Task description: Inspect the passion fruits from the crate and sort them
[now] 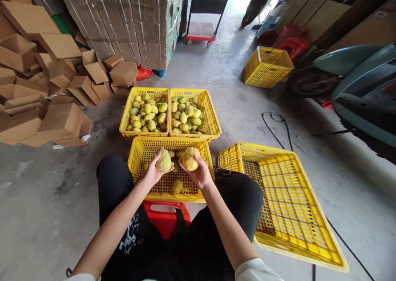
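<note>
In my left hand (154, 168) is a greenish-yellow fruit (163, 161) with blotchy skin, the fingers curled around it. My right hand (199, 171) grips a yellower, rounded fruit (190, 159). Both are held side by side, a short gap apart, over a yellow plastic crate (168, 197) between my knees. Several more fruits lie in that crate, partly hidden behind my hands, and a single yellow fruit (177, 186) rests near its front side. The exact kind of fruit I cannot tell.
Two yellow crates, left (125, 118) and right (213, 118), full of similar fruits stand just beyond. A large yellow crate (287, 194) tilts at my right. Cardboard boxes (62, 122) pile up leftward. A scooter (361, 91), cable (287, 130) and another crate (262, 72) are farther right.
</note>
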Tool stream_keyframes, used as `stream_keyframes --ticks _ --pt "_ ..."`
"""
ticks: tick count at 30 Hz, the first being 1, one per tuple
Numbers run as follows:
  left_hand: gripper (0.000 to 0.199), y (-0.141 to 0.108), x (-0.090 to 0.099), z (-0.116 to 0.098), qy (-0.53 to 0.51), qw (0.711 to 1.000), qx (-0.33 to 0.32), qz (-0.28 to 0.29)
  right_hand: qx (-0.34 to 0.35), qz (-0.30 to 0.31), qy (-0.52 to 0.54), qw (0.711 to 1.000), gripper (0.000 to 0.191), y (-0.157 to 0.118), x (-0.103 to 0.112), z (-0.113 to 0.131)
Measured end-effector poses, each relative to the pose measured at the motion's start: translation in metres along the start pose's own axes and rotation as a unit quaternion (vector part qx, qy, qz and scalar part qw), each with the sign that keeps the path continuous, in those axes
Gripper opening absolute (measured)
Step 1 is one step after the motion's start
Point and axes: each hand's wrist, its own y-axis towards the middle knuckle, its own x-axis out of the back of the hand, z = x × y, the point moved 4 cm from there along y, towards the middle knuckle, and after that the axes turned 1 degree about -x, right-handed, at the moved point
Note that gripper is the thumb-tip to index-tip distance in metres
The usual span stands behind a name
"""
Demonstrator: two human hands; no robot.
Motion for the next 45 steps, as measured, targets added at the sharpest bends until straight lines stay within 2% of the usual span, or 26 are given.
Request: stream_keyframes --ticks 4,9,13,22,31,36,38,42,45 --pt "0.039 -0.001 -0.001 -0.001 0.002 1.0 0.0 -0.028 -0.006 0.024 -0.01 1.0 0.049 -0.003 -0.007 -0.001" --pt "0.039 -0.003 -0.001 -0.001 -0.047 0.998 0.016 -0.048 0.004 0.047 -0.041 0.998 0.053 -0.001 -0.011 -0.002" --pt "0.031 -0.003 -0.004 -0.001 -0.062 0.996 0.013 -0.055 -0.026 0.072 -0.073 0.994 0.05 -0.002 -0.01 -0.007" --pt "0.014 -0.006 -0.004 -0.003 -0.055 0.994 0.011 -0.097 -0.064 0.018 -0.03 0.997 0.06 0.001 -0.002 -0.014" --pt "0.035 0.006 0.01 0.003 -0.03 0.999 0.037 -0.009 -0.033 -0.001 -0.033 0.999 0.058 0.009 0.006 -0.017" --pt "0.032 0.007 0.011 0.006 -0.03 0.999 0.036 -0.01 -0.015 -0.013 -0.045 0.999 0.047 0.011 0.009 -0.014" --pt "0.027 0.006 0.009 0.007 -0.039 0.999 0.033 -0.014 -0.017 0.001 -0.044 0.999 0.042 0.01 0.006 -0.011" --pt "0.017 0.004 0.004 0.006 -0.045 0.999 0.022 0.007 0.001 0.046 -0.044 0.998 0.044 0.007 -0.003 -0.005" --pt "0.024 0.005 0.005 0.005 -0.028 0.999 0.011 0.01 0.005 0.041 -0.026 0.999 0.044 0.005 -0.003 -0.004"
